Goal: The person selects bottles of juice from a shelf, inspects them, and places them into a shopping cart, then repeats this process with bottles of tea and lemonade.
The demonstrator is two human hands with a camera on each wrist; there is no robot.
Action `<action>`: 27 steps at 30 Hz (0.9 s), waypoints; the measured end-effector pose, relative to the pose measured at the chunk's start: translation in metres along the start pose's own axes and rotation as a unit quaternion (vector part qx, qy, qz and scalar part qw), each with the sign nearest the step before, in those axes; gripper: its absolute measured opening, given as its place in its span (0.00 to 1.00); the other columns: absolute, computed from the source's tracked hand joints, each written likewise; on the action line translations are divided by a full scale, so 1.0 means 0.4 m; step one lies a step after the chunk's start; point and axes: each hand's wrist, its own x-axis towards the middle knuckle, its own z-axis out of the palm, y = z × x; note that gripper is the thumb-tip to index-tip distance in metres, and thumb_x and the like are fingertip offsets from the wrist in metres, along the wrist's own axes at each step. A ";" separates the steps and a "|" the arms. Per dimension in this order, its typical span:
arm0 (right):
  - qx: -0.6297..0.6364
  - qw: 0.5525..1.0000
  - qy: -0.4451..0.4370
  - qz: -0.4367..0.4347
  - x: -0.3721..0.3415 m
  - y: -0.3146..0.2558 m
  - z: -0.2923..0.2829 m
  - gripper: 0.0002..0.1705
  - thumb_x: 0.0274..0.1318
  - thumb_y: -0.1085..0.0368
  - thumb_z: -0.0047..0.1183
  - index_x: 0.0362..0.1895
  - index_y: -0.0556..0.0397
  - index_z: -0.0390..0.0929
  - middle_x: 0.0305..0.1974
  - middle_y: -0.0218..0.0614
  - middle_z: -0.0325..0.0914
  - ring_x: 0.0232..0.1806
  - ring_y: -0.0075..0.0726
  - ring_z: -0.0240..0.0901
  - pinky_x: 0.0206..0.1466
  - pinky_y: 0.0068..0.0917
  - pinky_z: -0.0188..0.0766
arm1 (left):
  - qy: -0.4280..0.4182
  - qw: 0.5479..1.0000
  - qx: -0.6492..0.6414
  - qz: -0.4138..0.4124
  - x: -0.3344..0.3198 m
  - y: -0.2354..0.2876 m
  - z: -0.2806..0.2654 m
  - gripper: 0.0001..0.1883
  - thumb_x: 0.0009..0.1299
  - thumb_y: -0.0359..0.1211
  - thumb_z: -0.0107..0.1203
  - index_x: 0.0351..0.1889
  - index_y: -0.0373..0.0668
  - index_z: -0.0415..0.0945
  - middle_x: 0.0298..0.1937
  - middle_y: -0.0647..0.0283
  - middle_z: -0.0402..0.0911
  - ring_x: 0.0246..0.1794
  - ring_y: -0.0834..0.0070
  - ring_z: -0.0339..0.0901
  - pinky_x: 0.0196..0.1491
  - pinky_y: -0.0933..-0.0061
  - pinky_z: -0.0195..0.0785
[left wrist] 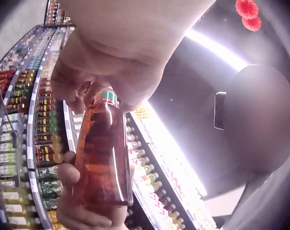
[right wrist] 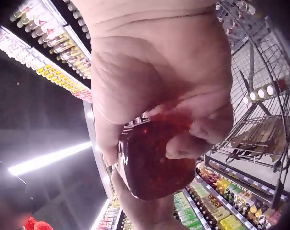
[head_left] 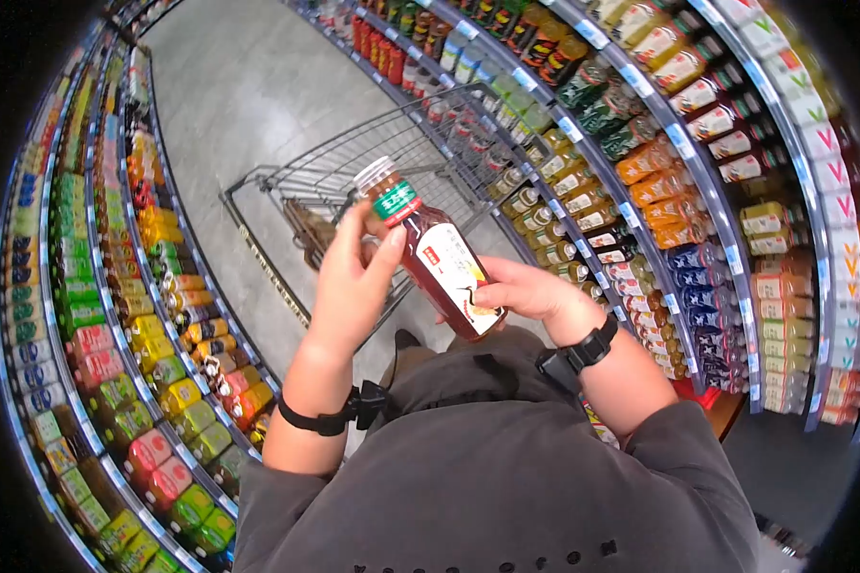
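Observation:
Between both hands is a clear bottle of dark red drink (head_left: pixel 428 256) with a white cap, a green band at the neck and a white label, tilted with its cap away from the body. My left hand (head_left: pixel 349 272) holds it near the neck, thumb and fingers on either side of the green band. Lower down, the right hand (head_left: pixel 526 289) grips the base end, its thumb lying across the label. In the left wrist view the bottle (left wrist: pixel 102 158) shows its reddish see-through side. The right wrist view has its base (right wrist: pixel 154 175), fingers wrapped round it.
A wire shopping cart (head_left: pixel 330 143) stands just ahead, with something brown in it. Shelves of bottled drinks (head_left: pixel 655 158) rise close on the right, and more drink shelves (head_left: pixel 129 315) line the left. Grey floor (head_left: pixel 229 67) runs along the aisle between them.

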 end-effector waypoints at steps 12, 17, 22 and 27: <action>-0.010 0.942 0.278 -0.190 -0.325 0.010 -0.098 0.40 0.69 0.46 0.58 0.75 0.52 0.61 0.47 0.29 0.78 0.38 0.20 0.75 0.30 0.20 0.71 | -0.262 0.923 0.265 0.099 0.042 0.122 0.424 0.40 0.81 0.41 0.51 0.81 0.28 0.44 0.67 0.31 0.72 0.64 0.37 0.75 0.63 0.49 0.71; -0.076 0.907 0.359 -0.208 -0.517 0.038 -0.215 0.40 0.67 0.47 0.63 0.72 0.55 0.63 0.50 0.35 0.79 0.42 0.25 0.78 0.36 0.23 0.78 | -0.328 0.892 0.263 0.164 0.102 0.148 0.669 0.38 0.81 0.39 0.48 0.80 0.27 0.45 0.64 0.30 0.73 0.60 0.35 0.77 0.59 0.48 0.73; -0.190 0.841 0.446 -0.239 -0.731 0.032 -0.328 0.39 0.60 0.52 0.70 0.68 0.57 0.69 0.55 0.42 0.82 0.57 0.36 0.79 0.58 0.36 0.78 | -0.388 0.815 0.353 0.246 0.157 0.225 0.916 0.39 0.79 0.40 0.52 0.81 0.31 0.48 0.62 0.36 0.75 0.52 0.37 0.79 0.52 0.47 0.75; -0.163 0.803 0.528 -0.225 -0.899 0.002 -0.419 0.36 0.53 0.60 0.75 0.64 0.56 0.75 0.59 0.43 0.82 0.60 0.39 0.79 0.66 0.39 0.73 | -0.388 0.822 0.272 0.317 0.199 0.224 1.122 0.40 0.74 0.32 0.59 0.83 0.47 0.53 0.67 0.45 0.74 0.57 0.42 0.79 0.55 0.52 0.77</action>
